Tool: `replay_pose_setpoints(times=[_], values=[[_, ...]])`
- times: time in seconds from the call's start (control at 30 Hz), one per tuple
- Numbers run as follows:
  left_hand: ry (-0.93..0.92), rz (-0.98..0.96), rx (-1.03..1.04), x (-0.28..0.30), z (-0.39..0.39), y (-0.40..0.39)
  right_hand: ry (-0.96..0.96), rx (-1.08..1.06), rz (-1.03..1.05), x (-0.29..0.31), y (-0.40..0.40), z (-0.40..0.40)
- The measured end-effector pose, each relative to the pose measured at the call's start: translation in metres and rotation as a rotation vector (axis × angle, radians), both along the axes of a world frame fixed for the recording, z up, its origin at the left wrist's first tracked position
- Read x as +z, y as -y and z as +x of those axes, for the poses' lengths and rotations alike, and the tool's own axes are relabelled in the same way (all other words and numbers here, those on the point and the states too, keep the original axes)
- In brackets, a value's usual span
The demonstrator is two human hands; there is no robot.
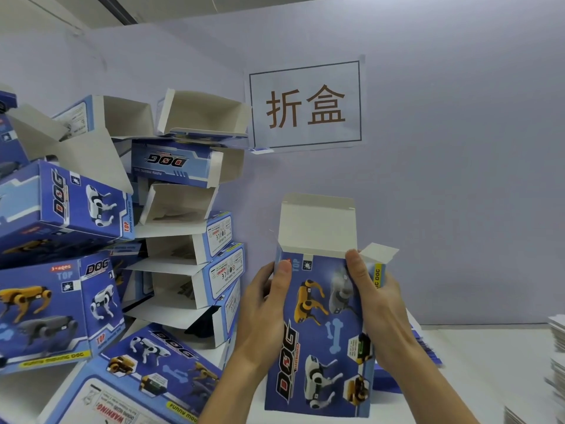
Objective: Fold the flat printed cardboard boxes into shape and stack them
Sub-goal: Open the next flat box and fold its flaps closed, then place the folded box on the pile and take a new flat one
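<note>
Nearest us, our two hands hold a blue box (321, 332) upright above the white table (477, 362). Our left hand (263, 316) clasps the box's left edge, thumb on the printed front near the top corner. Our right hand (379, 304) clasps the right edge, thumb laid on the front just under the open top, fingers wrapped behind. So both hands are closed on the box. Its top flap (318, 221) stands straight up, white inside, and a small side flap (379, 252) juts out to the right of the box's top, just above our right thumb.

Left of the box rises a stack (189, 228) of folded boxes on their sides, open ends showing white. Further left of the box more of them lie tumbled in a pile (61, 270), some tilted. Above the box, a paper sign (305, 105) with two brown characters hangs on the wall (458, 148). Right of the box, at the table's edge, we see white sheets (556, 347); behind our right wrist lie flat blue blanks (428, 347).
</note>
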State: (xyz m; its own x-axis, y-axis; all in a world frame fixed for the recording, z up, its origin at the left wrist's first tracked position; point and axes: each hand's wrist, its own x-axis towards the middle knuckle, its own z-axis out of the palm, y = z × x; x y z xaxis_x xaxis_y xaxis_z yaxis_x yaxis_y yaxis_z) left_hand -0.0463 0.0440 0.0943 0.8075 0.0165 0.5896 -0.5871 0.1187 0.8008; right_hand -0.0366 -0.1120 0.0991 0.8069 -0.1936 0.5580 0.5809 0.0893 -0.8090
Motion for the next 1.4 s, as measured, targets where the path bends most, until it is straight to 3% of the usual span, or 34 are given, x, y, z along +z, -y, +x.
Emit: replay_pose_setpoints(times=[0.2,0.5,0.77,0.83,1.1,1.2,1.3,1.4], values=[[-0.051,-0.075,-0.027,0.002,0.004,-0.009,-0.029,0.191,-0.039,0.001,0.003,-0.002],[-0.036,-0.055,-0.032,0.001,0.005,-0.002,0.014,0.100,-0.030,0.000,0.007,-0.001],[-0.257,0.108,-0.240,-0.003,0.006,-0.013,0.010,0.084,0.056,-0.005,0.022,0.006],[-0.236,0.171,-0.216,-0.004,0.006,-0.015,-0.001,0.096,0.065,-0.005,0.024,0.007],[-0.226,0.121,-0.151,-0.002,0.009,-0.020,0.000,0.114,0.000,-0.006,0.016,0.010],[-0.254,0.252,-0.205,-0.003,0.008,-0.027,-0.002,0.070,0.111,-0.006,0.021,0.011],[-0.326,0.502,-0.332,-0.007,0.007,-0.040,-0.034,0.027,0.321,-0.002,0.032,0.012],[-0.311,0.428,-0.300,-0.008,0.005,-0.037,-0.044,0.185,0.423,-0.002,0.043,0.014]])
